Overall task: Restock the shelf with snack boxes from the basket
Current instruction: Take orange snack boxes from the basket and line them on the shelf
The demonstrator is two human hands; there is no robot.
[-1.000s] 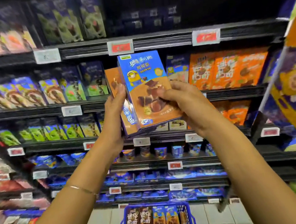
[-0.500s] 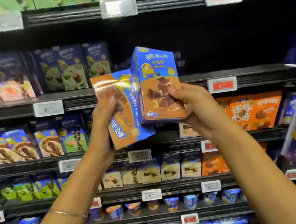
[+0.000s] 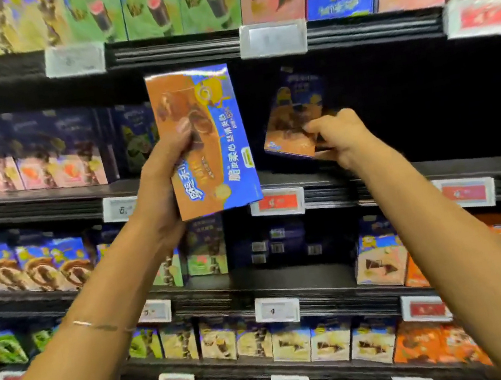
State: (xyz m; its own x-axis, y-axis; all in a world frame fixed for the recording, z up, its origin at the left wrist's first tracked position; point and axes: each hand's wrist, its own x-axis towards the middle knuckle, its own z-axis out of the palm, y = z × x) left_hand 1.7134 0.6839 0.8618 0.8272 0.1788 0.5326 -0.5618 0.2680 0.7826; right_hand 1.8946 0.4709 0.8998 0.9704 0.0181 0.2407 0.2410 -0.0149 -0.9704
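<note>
Our left grip (image 3: 162, 177) clasps an orange-blue snack box (image 3: 205, 138) upright before the shelf (image 3: 372, 182). Our right grip (image 3: 346, 138) pinches a second box (image 3: 293, 114) by its lower corner, tilted inside the shelf's dark gap.

Shop: stocked shelves (image 3: 181, 49), price tags (image 3: 272, 38).

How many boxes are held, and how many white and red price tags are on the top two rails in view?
Held boxes: 2
White tags: 3
Red tags: 3
Total: 8
</note>
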